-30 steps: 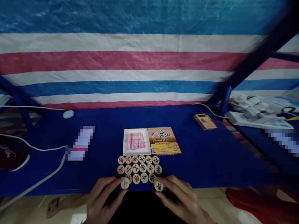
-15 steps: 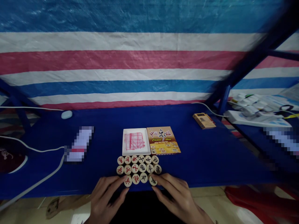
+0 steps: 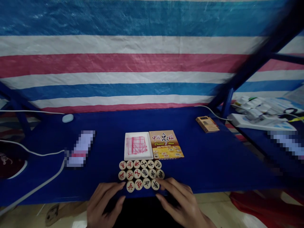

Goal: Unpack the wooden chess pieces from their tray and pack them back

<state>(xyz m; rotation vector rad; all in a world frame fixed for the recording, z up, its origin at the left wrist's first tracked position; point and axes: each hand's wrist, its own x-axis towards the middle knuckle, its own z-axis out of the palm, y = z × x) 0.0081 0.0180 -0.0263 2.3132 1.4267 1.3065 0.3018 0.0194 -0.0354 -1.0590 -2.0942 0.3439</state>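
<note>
Round wooden chess pieces [image 3: 144,173] with red and black characters lie in three rows on the blue table. My left hand [image 3: 105,201] is just left of the front row, thumb and fingers apart, holding nothing. At the right end of that row, my right hand [image 3: 179,199] has its fingertips beside a black-marked piece [image 3: 155,184], thumb spread away from the fingers. Behind the rows stand a white tray [image 3: 150,155] with red lines inside and, against its right side, a Chinese chess box lid [image 3: 166,144].
A blurred phone [image 3: 80,148] and a pale blue rounded object [image 3: 67,118] lie on the left. A small tan box [image 3: 207,124] sits at the back right, near a white power strip [image 3: 258,123]. White cables cross the left side. Striped sheeting hangs behind.
My left hand has drawn back left from the front row's left piece. The fingers of my right hand have shifted slightly right, off the top of the end piece, and its thumb is lower.
</note>
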